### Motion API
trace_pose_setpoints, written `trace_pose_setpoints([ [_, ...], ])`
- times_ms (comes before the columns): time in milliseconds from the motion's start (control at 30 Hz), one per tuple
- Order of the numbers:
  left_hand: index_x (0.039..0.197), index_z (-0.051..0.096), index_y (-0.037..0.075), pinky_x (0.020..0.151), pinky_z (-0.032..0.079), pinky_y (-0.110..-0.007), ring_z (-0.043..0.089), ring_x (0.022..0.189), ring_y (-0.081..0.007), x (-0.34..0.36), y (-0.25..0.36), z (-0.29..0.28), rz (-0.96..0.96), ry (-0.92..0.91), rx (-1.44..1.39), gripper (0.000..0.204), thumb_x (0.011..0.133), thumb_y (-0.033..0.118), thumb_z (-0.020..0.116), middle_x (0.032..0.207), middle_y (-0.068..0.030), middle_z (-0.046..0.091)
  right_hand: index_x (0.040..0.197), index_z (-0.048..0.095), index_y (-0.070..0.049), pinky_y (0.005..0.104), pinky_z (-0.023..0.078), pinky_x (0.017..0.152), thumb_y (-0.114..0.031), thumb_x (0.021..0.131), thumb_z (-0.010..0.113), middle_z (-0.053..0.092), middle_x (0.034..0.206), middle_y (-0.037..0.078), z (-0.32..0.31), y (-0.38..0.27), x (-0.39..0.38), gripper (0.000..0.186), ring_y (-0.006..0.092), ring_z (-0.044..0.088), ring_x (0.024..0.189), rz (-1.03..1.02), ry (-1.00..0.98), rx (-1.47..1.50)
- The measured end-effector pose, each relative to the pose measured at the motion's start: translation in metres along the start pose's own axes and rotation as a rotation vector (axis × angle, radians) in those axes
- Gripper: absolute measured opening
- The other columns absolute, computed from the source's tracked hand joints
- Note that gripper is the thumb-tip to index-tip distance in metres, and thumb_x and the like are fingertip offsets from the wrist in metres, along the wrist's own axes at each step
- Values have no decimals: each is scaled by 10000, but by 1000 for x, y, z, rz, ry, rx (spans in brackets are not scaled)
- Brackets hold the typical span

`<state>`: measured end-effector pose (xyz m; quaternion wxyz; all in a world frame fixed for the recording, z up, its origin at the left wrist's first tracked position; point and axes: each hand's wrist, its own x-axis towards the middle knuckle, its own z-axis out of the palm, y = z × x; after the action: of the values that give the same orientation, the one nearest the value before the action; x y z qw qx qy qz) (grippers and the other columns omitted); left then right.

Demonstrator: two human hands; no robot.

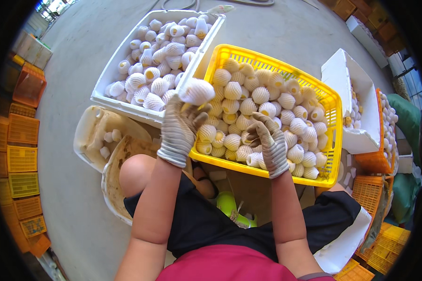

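Nearest the camera, two bare forearms rise from the person's lap, both hands in striped knit gloves. The right hand (270, 146) rests on the pile in the yellow plastic crate (267, 61), its fingers (258, 136) curled down among the net-wrapped fruits (260, 95) there, touching several; whether they grip one cannot be told. The left hand (180, 129) is raised at the crate's left corner, its fingers clenched around a single fruit in a white foam net sleeve (198, 91), held above the gap between the two containers.

The yellow crate holds several dozen wrapped fruits, too many to count exactly. Just beyond and left of it, touching its corner, the white foam box (109, 77) holds a similar heap. Lower left on the concrete floor (65, 187) sit two pale tubs (91, 122). At right stand one more white foam box (347, 70) and an orange crate (377, 161). Stacked orange and yellow crates (21, 159) line the far left.
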<state>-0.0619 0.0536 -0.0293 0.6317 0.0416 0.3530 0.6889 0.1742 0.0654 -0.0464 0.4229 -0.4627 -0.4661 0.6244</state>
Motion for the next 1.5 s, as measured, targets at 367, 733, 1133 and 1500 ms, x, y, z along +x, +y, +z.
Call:
trace_pose_setpoints([
  [367, 1196, 523, 14, 748, 593, -325, 684, 886, -248, 0, -38, -10, -167, -10, 274, 426, 961, 362, 596, 1079, -169, 650, 1302, 606, -200, 474, 439, 977, -389, 672, 839, 580, 1300, 71, -62, 45, 19, 698, 265, 580, 1164, -19, 71, -1776],
  [733, 1196, 562, 63, 749, 578, -313, 670, 923, -201, 4, -60, -8, -274, -72, 565, 285, 958, 212, 616, 1088, -99, 656, 1221, 613, -102, 425, 499, 912, -280, 680, 831, 644, 1125, 132, -73, 48, 39, 609, 279, 635, 1027, -33, 99, -1172],
  [1133, 1323, 466, 42, 842, 586, -312, 647, 1004, -193, -4, -71, -8, -380, -331, 553, 540, 871, 142, 743, 1163, -79, 572, 1416, 470, -81, 283, 525, 799, -495, 933, 597, 597, 1269, 71, -22, 35, 10, 649, 153, 595, 1098, 241, -258, 240],
  [1500, 1256, 545, 69, 560, 550, -252, 600, 638, -84, -6, -64, -1, -542, -336, 567, 466, 891, 278, 746, 949, -44, 656, 1048, 686, -28, 228, 445, 466, -433, 1007, 506, 656, 790, 35, -11, 27, 6, 444, 81, 566, 584, 134, 40, -123],
])
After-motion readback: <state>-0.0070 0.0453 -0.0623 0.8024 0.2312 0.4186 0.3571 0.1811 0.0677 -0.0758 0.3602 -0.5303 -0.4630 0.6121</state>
